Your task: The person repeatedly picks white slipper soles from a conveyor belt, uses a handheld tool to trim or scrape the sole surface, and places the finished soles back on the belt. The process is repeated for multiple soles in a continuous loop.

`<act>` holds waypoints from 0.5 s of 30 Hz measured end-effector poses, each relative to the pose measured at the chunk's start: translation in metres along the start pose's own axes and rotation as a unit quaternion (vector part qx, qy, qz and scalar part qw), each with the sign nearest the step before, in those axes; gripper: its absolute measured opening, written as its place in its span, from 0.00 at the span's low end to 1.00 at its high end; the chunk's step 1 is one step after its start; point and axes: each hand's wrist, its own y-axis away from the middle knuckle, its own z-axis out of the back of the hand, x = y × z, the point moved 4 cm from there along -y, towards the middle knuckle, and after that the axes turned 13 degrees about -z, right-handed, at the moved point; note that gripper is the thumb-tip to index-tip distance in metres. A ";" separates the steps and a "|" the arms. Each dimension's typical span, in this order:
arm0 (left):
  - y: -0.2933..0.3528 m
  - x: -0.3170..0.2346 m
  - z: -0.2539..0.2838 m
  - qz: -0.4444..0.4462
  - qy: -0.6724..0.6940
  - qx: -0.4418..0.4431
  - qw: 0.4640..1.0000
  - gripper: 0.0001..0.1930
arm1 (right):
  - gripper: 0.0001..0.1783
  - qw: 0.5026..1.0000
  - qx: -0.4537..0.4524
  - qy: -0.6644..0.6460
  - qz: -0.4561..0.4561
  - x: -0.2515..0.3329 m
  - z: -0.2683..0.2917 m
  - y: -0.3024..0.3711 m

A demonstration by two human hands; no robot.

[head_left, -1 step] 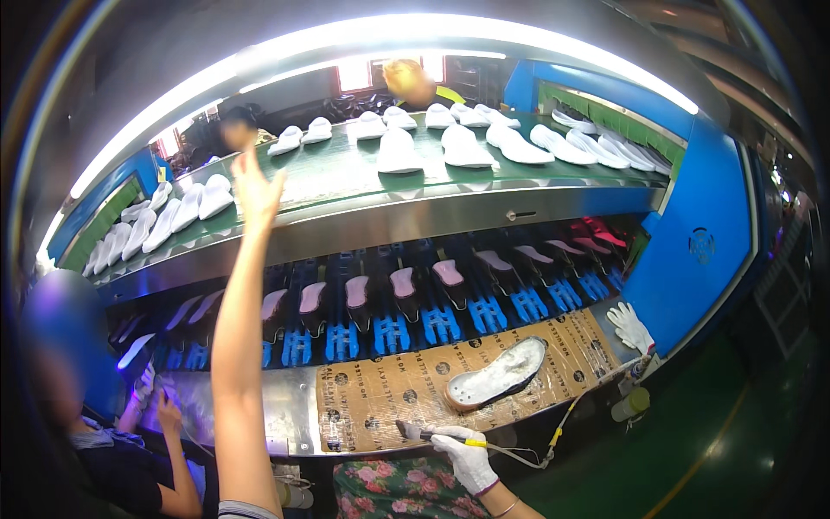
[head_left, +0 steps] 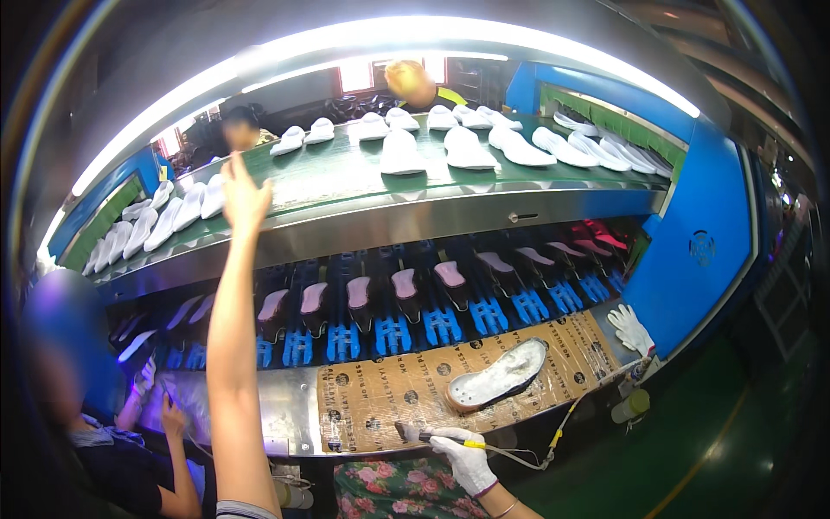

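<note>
My left hand [head_left: 246, 197], bare, reaches up to the green upper belt [head_left: 328, 173] with its fingers apart. Its fingertips overlap the edge of a white foam shoe sole [head_left: 212, 197] from my view; whether they touch it I cannot tell. Nothing shows in that hand. Low in front of me, my right hand [head_left: 467, 458] wears a white glove and is closed round a brush [head_left: 412, 432] whose handle joins a thin hose with yellow tape. Just beyond the brush, one white-coated sole [head_left: 500, 376] lies on a cardboard sheet [head_left: 380, 389].
Several white soles [head_left: 469, 149] line the upper belt. Below it, pinkish insole-shaped pieces [head_left: 359, 292] ride on dark carriers with blue brackets. A spare white glove [head_left: 631, 329] lies right, by a blue machine panel [head_left: 705, 233]. A co-worker [head_left: 112, 467] works at left; others stand behind the belt.
My left hand has shifted a little left and down, towards the white sole at the end of the left row. My right hand and the brush stay about where they were.
</note>
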 end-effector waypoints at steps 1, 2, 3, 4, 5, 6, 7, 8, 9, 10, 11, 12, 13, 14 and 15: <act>0.000 0.034 0.005 0.056 -0.059 0.097 0.992 0.53 | 0.12 1.000 0.008 0.003 0.001 -0.004 -0.002 0.000; 0.003 0.084 0.007 0.086 -0.073 0.163 0.980 0.43 | 0.12 1.000 0.025 -0.009 -0.008 -0.011 -0.008 -0.002; 0.006 0.113 0.011 0.106 -0.018 0.211 0.972 0.26 | 0.12 1.000 0.022 -0.011 -0.009 -0.010 -0.012 -0.002; 0.014 0.114 0.017 0.098 -0.019 0.179 0.979 0.19 | 0.12 1.000 0.015 -0.011 -0.012 -0.009 -0.015 0.001; 0.023 0.113 0.024 0.089 -0.023 0.145 0.985 0.13 | 0.12 1.000 0.012 -0.012 -0.016 -0.009 -0.018 0.002; 0.030 0.112 0.033 0.055 -0.012 0.101 0.993 0.11 | 0.12 0.999 0.014 -0.018 -0.023 -0.011 -0.018 0.001; 0.038 0.115 0.043 0.019 -0.003 0.057 0.998 0.09 | 0.11 1.000 0.014 -0.016 -0.016 -0.011 -0.021 0.002; 0.046 0.124 0.057 -0.009 0.026 -0.026 0.999 0.07 | 0.11 1.000 0.022 -0.012 -0.012 -0.011 -0.025 0.002; 0.056 0.122 0.074 0.034 0.075 -0.062 0.995 0.08 | 0.11 1.000 0.021 -0.007 -0.010 -0.011 -0.026 0.003; 0.068 0.118 0.091 0.076 0.121 -0.098 0.985 0.09 | 0.11 1.000 0.021 -0.005 -0.010 -0.008 -0.029 0.005; 0.083 0.116 0.105 0.120 0.169 -0.136 0.969 0.10 | 0.11 1.000 0.017 -0.011 -0.010 -0.006 -0.031 0.007; 0.103 0.126 0.114 0.186 0.292 -0.172 0.922 0.14 | 0.10 1.000 0.018 -0.023 0.002 -0.007 -0.029 0.004; 0.126 0.130 0.129 0.199 0.301 -0.209 0.909 0.13 | 0.09 0.999 0.018 -0.035 0.014 -0.007 -0.028 0.001; 0.153 0.116 0.150 0.109 0.218 -0.263 0.934 0.12 | 0.09 0.999 0.013 -0.043 0.027 0.002 -0.032 0.004; 0.188 0.100 0.166 0.107 0.152 -0.276 0.943 0.12 | 0.10 0.998 0.014 -0.044 0.047 0.010 -0.031 0.006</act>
